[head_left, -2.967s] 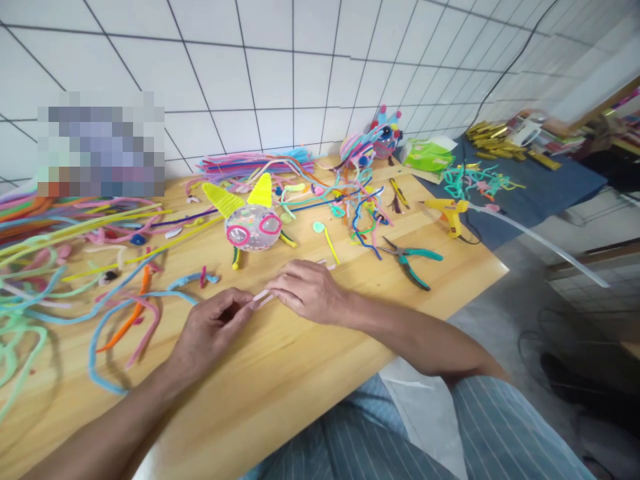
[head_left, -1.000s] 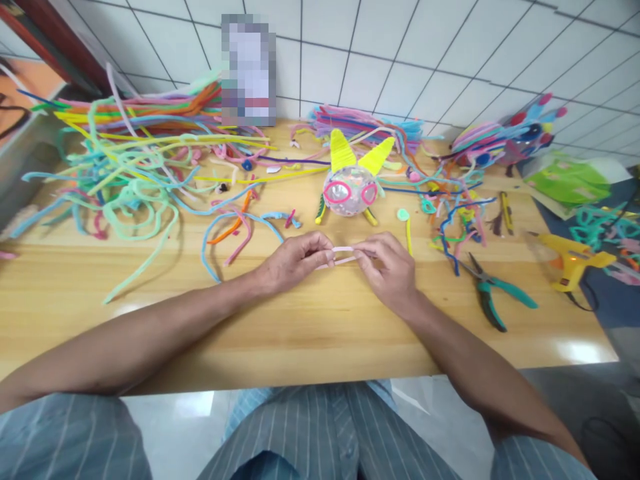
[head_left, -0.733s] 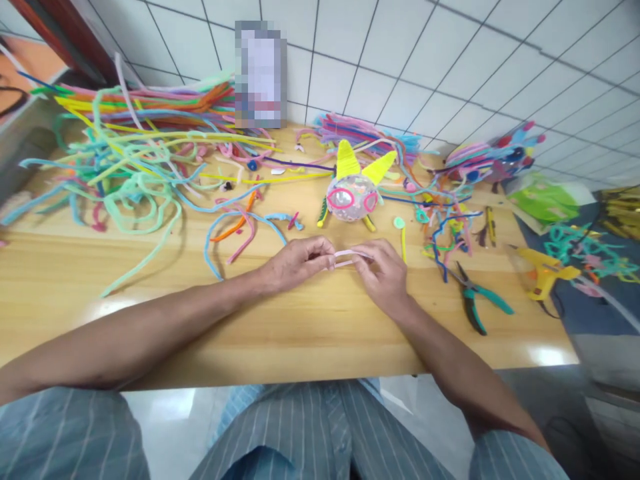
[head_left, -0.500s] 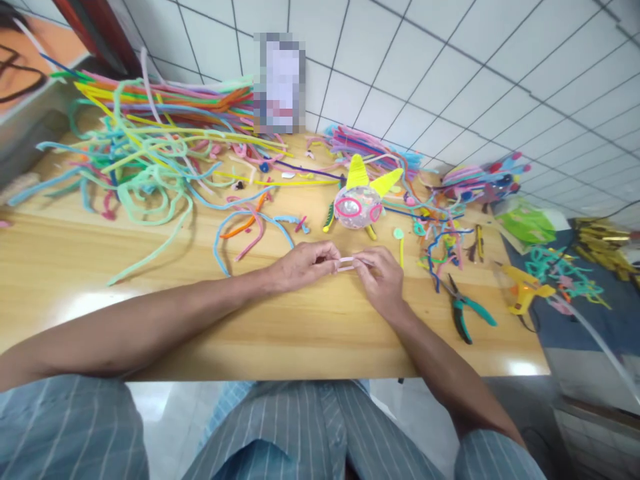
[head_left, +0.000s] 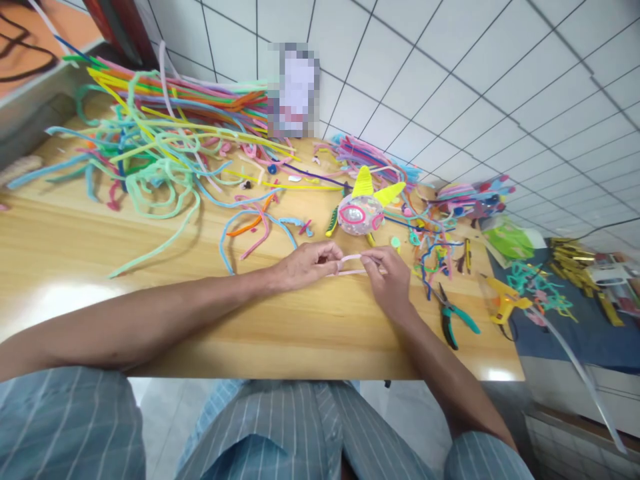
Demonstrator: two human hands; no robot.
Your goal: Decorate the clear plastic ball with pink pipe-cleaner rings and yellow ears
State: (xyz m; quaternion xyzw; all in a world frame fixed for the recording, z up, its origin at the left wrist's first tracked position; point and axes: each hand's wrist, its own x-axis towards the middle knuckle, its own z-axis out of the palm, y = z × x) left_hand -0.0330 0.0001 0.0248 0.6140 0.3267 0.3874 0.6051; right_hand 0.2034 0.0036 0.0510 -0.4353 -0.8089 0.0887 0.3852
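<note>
A pale pink pipe cleaner (head_left: 353,257) is stretched between my two hands above the front part of the table, with two strands showing in the gap. My left hand (head_left: 316,263) pinches it at one side, fingers curled. On the other side my right hand (head_left: 389,272) grips it between thumb and fingers. Just behind the hands sits a sparkly round ornament (head_left: 361,217) with two yellow pointed ears and pink oval rings on its front. Green-and-yellow pieces stick out beneath it.
Tangled pipe cleaners (head_left: 160,173) cover the table's left and back. At the right lie teal-handled pliers (head_left: 455,319), a yellow glue gun (head_left: 506,300) and cut scraps (head_left: 437,250). A phone-like device (head_left: 296,90), blurred, leans on the tiled wall. The table (head_left: 280,333) ends close to my lap.
My right hand has moved slightly right, away from the left, so more of the pale pink pipe cleaner shows between them. The camera view has shifted a little.
</note>
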